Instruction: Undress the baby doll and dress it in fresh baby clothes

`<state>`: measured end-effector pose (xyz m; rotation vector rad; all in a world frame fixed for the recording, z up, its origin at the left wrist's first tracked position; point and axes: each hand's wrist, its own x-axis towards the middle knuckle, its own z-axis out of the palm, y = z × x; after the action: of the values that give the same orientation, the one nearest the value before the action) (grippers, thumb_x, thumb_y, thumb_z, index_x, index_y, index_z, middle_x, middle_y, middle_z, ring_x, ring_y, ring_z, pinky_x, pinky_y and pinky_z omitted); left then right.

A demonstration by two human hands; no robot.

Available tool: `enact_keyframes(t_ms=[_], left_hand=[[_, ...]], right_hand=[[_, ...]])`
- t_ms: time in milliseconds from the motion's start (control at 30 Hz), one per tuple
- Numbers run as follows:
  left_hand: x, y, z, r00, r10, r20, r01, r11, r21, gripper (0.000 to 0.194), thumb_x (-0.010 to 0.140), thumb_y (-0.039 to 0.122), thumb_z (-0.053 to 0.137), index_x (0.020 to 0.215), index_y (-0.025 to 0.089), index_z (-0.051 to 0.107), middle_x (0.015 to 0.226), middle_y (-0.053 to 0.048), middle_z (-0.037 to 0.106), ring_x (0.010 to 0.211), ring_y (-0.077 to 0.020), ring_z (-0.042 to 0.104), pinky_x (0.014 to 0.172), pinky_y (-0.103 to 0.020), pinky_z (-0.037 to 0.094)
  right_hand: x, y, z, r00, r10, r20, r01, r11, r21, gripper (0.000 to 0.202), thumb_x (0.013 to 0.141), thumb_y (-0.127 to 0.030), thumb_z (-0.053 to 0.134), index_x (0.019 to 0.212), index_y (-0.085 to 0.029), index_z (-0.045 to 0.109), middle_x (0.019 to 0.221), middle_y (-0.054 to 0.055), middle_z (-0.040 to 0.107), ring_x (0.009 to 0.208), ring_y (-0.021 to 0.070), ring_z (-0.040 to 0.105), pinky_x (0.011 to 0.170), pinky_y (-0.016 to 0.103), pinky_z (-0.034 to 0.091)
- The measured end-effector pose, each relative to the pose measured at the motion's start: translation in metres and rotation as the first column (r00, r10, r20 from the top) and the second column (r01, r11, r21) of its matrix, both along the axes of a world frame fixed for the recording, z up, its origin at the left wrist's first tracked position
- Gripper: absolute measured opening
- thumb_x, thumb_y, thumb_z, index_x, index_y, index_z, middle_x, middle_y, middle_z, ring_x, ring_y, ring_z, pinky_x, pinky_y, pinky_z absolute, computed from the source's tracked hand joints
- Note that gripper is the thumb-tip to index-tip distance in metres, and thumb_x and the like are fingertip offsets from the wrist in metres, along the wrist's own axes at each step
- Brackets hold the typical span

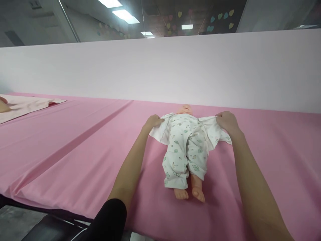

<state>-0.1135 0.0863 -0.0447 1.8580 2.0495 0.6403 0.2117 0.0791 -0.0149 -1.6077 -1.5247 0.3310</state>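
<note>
A baby doll lies on its back on the pink-covered table, feet toward me. White printed trousers cover its legs, and its bare feet stick out at the cuffs. A white baby shirt is spread open around its upper body. My left hand pinches the shirt's edge on the left side. On the right, my right hand grips the opposite side of the shirt and draws it outward. The doll's arms are hidden under the cloth.
The pink sheet has raised folds at left. A pale pink cloth lies at far left, with part of a skin-toned object on it. A white partition stands behind the table. A black chair is below the front edge.
</note>
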Motion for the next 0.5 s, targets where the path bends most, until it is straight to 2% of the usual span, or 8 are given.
enact_keyframes(t_ms=[100, 167, 267, 333, 400, 467, 500], left_hand=[[-0.008, -0.003, 0.009, 0.990, 0.064, 0.129, -0.079, 0.991, 0.108, 0.030, 0.076, 0.035, 0.046, 0.052, 0.017, 0.048, 0.058, -0.007, 0.057, 0.063, -0.0195, 0.059, 0.056, -0.027, 0.040], [-0.008, -0.005, 0.012, 0.962, 0.056, 0.266, -0.097, 0.985, 0.142, 0.028, 0.078, 0.032, 0.043, 0.055, 0.016, 0.049, 0.056, -0.006, 0.054, 0.056, -0.0172, 0.058, 0.055, -0.026, 0.042], [-0.004, -0.005, 0.010, 0.909, -0.030, 0.416, -0.003, 0.997, 0.078, 0.023, 0.076, 0.036, 0.049, 0.068, 0.015, 0.053, 0.066, -0.007, 0.059, 0.056, -0.0162, 0.059, 0.053, -0.026, 0.045], [0.000, -0.004, 0.004, 0.940, -0.103, 0.325, 0.115, 0.993, -0.017, 0.024, 0.071, 0.040, 0.057, 0.071, 0.016, 0.056, 0.073, -0.008, 0.062, 0.062, -0.0181, 0.060, 0.055, -0.026, 0.045], [0.005, -0.003, -0.003, 0.974, -0.170, 0.150, 0.186, 0.978, -0.093, 0.025, 0.066, 0.042, 0.061, 0.067, 0.018, 0.056, 0.074, -0.007, 0.063, 0.066, -0.0198, 0.059, 0.057, -0.027, 0.043], [0.008, -0.002, -0.008, 0.978, -0.205, 0.024, 0.206, 0.974, -0.089, 0.025, 0.067, 0.042, 0.060, 0.062, 0.018, 0.052, 0.072, -0.007, 0.062, 0.067, -0.0205, 0.057, 0.057, -0.027, 0.041], [0.009, -0.002, -0.009, 0.979, -0.204, 0.011, 0.204, 0.977, -0.063, 0.025, 0.068, 0.041, 0.058, 0.060, 0.018, 0.050, 0.072, -0.007, 0.061, 0.066, -0.0204, 0.056, 0.057, -0.028, 0.039]], right_hand=[[-0.001, 0.002, 0.000, 0.996, -0.041, 0.078, 0.040, 0.999, 0.013, 0.019, 0.064, -0.005, 0.049, 0.062, -0.018, 0.063, 0.065, 0.005, 0.062, 0.063, 0.0194, 0.057, 0.066, 0.033, 0.043], [-0.002, 0.003, 0.000, 0.997, -0.036, 0.070, 0.035, 0.999, 0.010, 0.015, 0.067, -0.010, 0.052, 0.068, -0.018, 0.065, 0.065, 0.004, 0.062, 0.057, 0.0170, 0.055, 0.063, 0.032, 0.043], [-0.005, 0.003, 0.000, 0.999, -0.007, 0.052, 0.011, 0.997, -0.081, 0.015, 0.065, -0.011, 0.054, 0.075, -0.018, 0.064, 0.069, 0.003, 0.063, 0.047, 0.0126, 0.051, 0.059, 0.030, 0.043], [-0.007, 0.003, -0.001, 0.998, 0.026, 0.058, -0.018, 0.990, -0.138, 0.020, 0.062, -0.008, 0.052, 0.077, -0.018, 0.062, 0.070, 0.002, 0.063, 0.044, 0.0111, 0.049, 0.055, 0.028, 0.042], [-0.008, 0.005, -0.004, 0.992, 0.059, 0.115, -0.042, 0.988, -0.152, 0.025, 0.059, -0.005, 0.049, 0.076, -0.017, 0.060, 0.071, 0.003, 0.062, 0.048, 0.0117, 0.050, 0.053, 0.026, 0.040], [-0.007, 0.007, -0.008, 0.974, 0.117, 0.196, -0.082, 0.981, -0.178, 0.027, 0.057, -0.002, 0.045, 0.071, -0.017, 0.061, 0.073, 0.003, 0.062, 0.055, 0.0134, 0.052, 0.054, 0.026, 0.040], [-0.007, 0.009, -0.010, 0.962, 0.150, 0.228, -0.104, 0.974, -0.201, 0.027, 0.056, -0.001, 0.043, 0.068, -0.017, 0.062, 0.075, 0.004, 0.063, 0.059, 0.0144, 0.054, 0.056, 0.026, 0.041]])
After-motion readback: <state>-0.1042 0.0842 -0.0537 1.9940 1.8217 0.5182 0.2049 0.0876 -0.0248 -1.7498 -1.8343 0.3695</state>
